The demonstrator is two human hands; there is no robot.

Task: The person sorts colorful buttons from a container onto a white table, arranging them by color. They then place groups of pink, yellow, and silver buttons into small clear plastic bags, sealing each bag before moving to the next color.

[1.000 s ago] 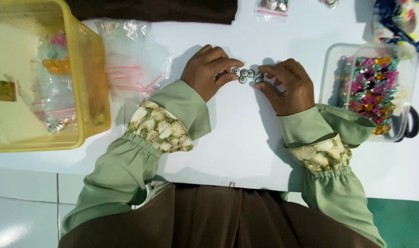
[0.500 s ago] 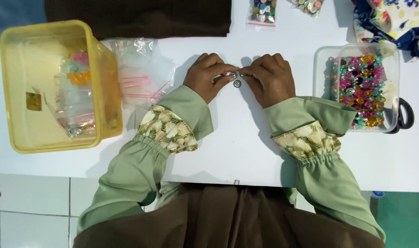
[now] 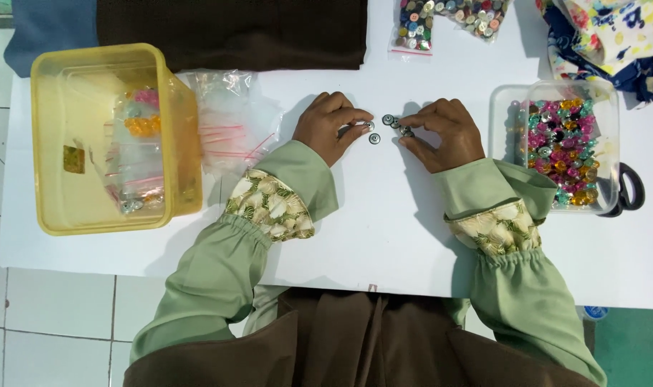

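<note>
Small round metal buttons [image 3: 391,123], centre of the frame on the white desk [image 3: 383,229]: light, hard, likely slippery; we judge them best pinched by the rim. Our left hand [image 3: 328,125] pinches one button; our right hand [image 3: 444,132] rests its fingertips on the cluster, grip loose.

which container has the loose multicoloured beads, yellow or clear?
The clear tub right of the right hand: it holds the loose multicoloured beads. The yellow box, left of the left hand, holds small plastic bags.

Hands [image 3: 391,132] drawn apart; silver buttons [image 3: 392,125] now lying loose on white table [image 3: 383,215] between them.
</note>
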